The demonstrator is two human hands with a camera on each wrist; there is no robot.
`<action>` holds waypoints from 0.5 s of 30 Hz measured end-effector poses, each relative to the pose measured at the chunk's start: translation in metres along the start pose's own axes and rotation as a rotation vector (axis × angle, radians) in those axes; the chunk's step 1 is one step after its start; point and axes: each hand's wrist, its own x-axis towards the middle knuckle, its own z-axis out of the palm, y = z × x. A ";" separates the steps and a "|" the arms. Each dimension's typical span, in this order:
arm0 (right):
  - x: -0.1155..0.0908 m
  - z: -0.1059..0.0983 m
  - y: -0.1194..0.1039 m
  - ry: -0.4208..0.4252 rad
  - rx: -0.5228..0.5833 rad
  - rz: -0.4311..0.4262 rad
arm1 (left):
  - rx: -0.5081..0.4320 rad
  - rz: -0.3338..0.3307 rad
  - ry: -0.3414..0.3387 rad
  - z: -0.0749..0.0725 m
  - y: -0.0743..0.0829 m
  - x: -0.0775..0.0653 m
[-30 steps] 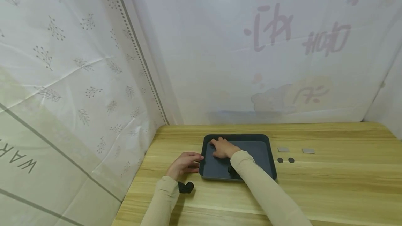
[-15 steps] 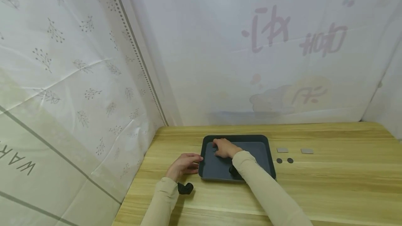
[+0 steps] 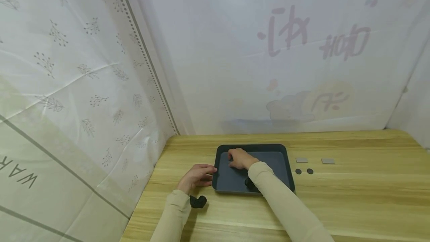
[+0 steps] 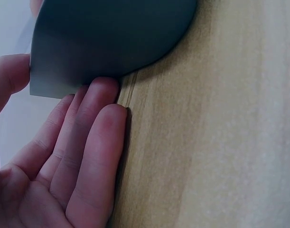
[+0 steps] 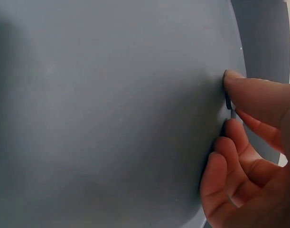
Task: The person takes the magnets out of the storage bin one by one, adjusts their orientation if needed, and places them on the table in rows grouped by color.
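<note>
A dark grey rectangular tray lies on the wooden table in the head view. My left hand is at its left side. In the left wrist view, the thumb laps over the tray rim and the other fingers lie against the outer wall, so the hand holds that wall. My right hand reaches inside the tray near its far left. In the right wrist view, thumb and index finger pinch a small dark disc close to the floor of the tray; only its thin edge shows.
Right of the tray lie two small grey rectangular pieces and two dark round discs on the table. Black wrist gear sits at the left wrist. A pale printed curtain hangs behind.
The right hand has drawn slightly right inside the tray, its fingers more gathered; a dark disc showed at its fingertips half a second ago. The left hand stays at the tray's side.
</note>
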 end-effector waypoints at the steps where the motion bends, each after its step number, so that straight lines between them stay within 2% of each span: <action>1: 0.000 0.000 0.000 0.003 0.000 -0.001 | -0.001 0.000 0.000 0.000 0.000 0.000; 15: -0.004 0.001 0.001 0.034 0.000 -0.002 | -0.004 0.003 0.002 0.001 0.000 0.000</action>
